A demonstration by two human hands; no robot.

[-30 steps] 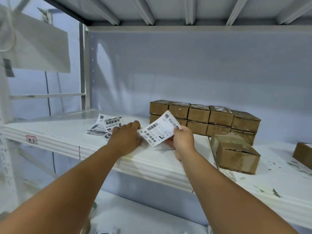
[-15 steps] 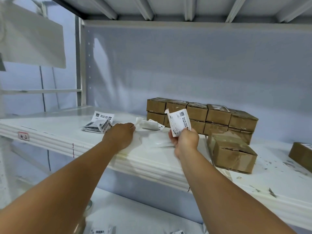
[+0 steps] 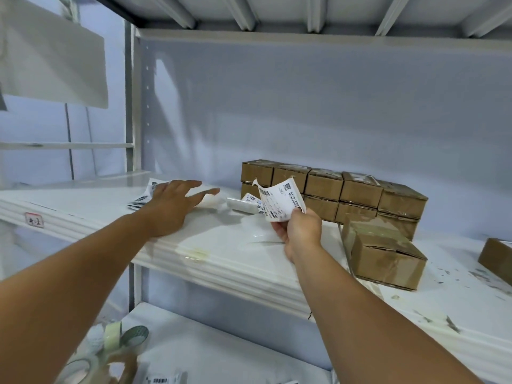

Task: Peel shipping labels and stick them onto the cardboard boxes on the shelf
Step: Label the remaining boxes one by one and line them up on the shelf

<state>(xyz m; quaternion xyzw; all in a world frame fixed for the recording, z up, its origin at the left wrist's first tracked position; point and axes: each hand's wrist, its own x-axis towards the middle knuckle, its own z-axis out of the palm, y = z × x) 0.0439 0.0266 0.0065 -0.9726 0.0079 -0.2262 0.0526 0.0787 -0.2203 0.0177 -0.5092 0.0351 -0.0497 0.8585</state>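
Above the shelf (image 3: pixel 235 245), label (image 3: pixel 279 200) between right fingers (image 3: pixel 279 228); left fingers (image 3: pixel 191 187) outspread.

Rolls of tape (image 3: pixel 112 335) lie low at the left, one pale green and one clear. A small red-edged tag (image 3: pixel 34 220) bears handwriting, perhaps two characters, too blurred to read. A white panel (image 3: pixel 55 59) hangs upper left, beside a grey post (image 3: pixel 132 106).

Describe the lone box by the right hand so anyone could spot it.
On the white shelf, a two-high row of boxes lines the back wall. One box sits in front of its right end. Unlike them, it is unstacked and turned askew.
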